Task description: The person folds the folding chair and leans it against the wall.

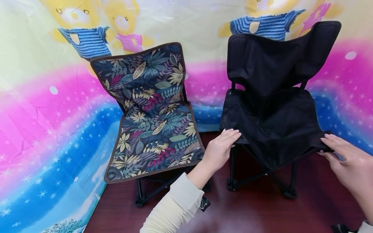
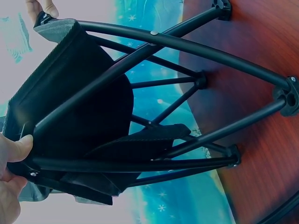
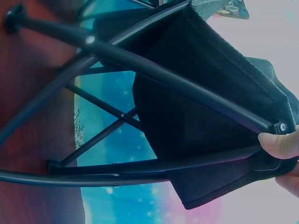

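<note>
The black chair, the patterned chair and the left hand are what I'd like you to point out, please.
Black chair [image 1: 271, 113]: head view, on its seat.
Patterned chair [image 1: 154, 126]: head view, on its seat.
Left hand [image 1: 219, 149]: head view, on its back.

1. The head view looks forward and down from above, in front of the black chair; it also takes in the patterned chair and the back edge of the dark red surface, where the backdrop begins.
2. The left wrist view is close, beside the left hand, and looks below the seat toward that back edge; the surface stands at its right.
3. The right wrist view, equally close by the right hand, is turned oppositely: surface at left.
4. Both wrist views share the crossed legs; each shares with the head view its own hand's front seat corner.
</note>
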`<state>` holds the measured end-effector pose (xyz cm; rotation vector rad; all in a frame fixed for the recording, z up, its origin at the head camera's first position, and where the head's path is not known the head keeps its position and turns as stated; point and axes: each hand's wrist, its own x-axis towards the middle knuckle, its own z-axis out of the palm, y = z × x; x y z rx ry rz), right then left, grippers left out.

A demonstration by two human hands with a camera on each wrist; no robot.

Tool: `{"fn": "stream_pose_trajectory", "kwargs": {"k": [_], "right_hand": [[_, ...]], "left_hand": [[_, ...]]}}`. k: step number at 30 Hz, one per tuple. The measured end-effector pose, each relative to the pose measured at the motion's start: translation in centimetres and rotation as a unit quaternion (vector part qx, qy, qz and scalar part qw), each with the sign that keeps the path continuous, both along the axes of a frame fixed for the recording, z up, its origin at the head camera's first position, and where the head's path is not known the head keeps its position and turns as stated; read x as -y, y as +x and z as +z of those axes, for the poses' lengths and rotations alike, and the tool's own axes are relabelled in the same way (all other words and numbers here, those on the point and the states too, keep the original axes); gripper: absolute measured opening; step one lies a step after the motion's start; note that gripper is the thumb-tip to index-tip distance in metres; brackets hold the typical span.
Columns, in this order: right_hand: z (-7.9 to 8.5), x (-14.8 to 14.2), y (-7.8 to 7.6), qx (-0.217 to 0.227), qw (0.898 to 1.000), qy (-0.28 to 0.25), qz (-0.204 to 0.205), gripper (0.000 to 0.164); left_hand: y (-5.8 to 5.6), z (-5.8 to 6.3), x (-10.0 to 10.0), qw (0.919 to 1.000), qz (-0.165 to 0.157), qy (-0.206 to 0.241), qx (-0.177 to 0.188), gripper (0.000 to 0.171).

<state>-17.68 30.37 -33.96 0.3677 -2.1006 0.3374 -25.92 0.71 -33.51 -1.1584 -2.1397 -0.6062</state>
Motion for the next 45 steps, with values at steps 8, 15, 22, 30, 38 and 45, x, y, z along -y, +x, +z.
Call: {"fn": "stream_pose_trajectory", "kwargs": {"k": [8,15,22,30,38,45], "right_hand": [[0.2,0.4,0.0,-0.007,1.000,0.003,-0.006,0.067],[0.1,0.7,0.1,-0.002,1.000,-0.004,-0.014,0.067],[0.3,0.9,0.1,-0.003,1.000,-0.006,-0.016,0.067],[0.6,1.2,-0.2,-0.023,1.000,-0.013,0.006,0.064],[0.8,1.6,-0.4,-0.037,0.999,-0.024,0.011,0.062],[0.9,1.9,-0.4,-0.044,0.999,-0.015,0.013,0.060]], "left_hand": [[0.2,0.4,-0.1,0.9999,0.006,-0.005,-0.015,0.031],[0.4,0.6,-0.3,1.0000,0.001,0.003,-0.008,0.031],[0.6,0.9,-0.3,1.0000,0.002,0.003,-0.008,0.031],[0.7,1.0,-0.4,0.9998,0.016,-0.001,-0.015,0.032],[0.9,1.2,-0.5,0.9997,0.021,0.002,-0.011,0.033],[1.0,1.2,-0.5,0.9998,0.020,0.006,-0.008,0.033]]}}
